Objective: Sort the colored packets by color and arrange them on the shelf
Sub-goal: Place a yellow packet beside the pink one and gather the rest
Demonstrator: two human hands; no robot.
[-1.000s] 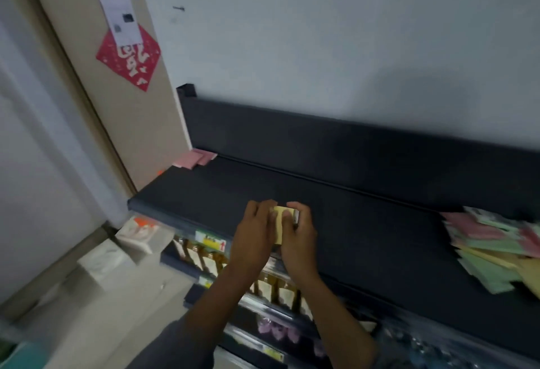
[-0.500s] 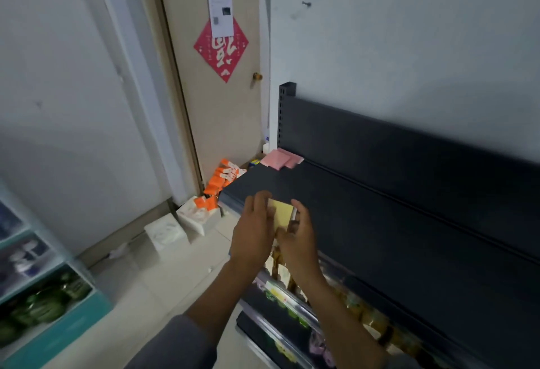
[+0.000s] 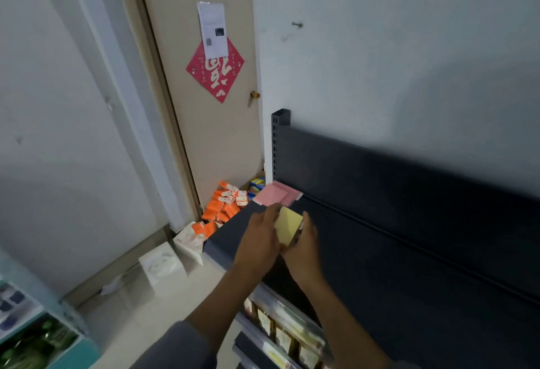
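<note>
- A dark shelf (image 3: 380, 266) is seen along a pale wall (image 3: 394, 62), with a dark back panel (image 3: 394, 170) rising behind it.
- A beige door (image 3: 210, 135) stands left of the shelf; a red diamond-shaped decoration (image 3: 216, 72) and a white paper sheet (image 3: 212, 31) are fixed to it.
- Orange and white boxes (image 3: 225, 203) are heaped on the floor at the foot of the door, and white packages (image 3: 163, 265) are set nearer on the pale floor (image 3: 140, 310).
- Lower shelf rows with small packaged goods (image 3: 280, 336) are visible under the top shelf, and a teal rack (image 3: 35, 339) is seen at the lower left edge.
- Pink packets (image 3: 274, 195) are laid at the far left corner of the shelf, against the back panel.
- A yellow packet (image 3: 287, 225) is held just above the left end of the shelf, near the pink packets but apart from them, tilted with its face toward the camera.
- The yellow packet is caught between both hands: the left hand (image 3: 260, 240) is placed on its left side with fingers curled against its edge.
- The right hand (image 3: 304, 247) is wrapped around its right and lower edge, thumb toward the packet; some motion blur is present on the fingers.
- A grey sleeve (image 3: 175, 348) is seen on the left forearm.
</note>
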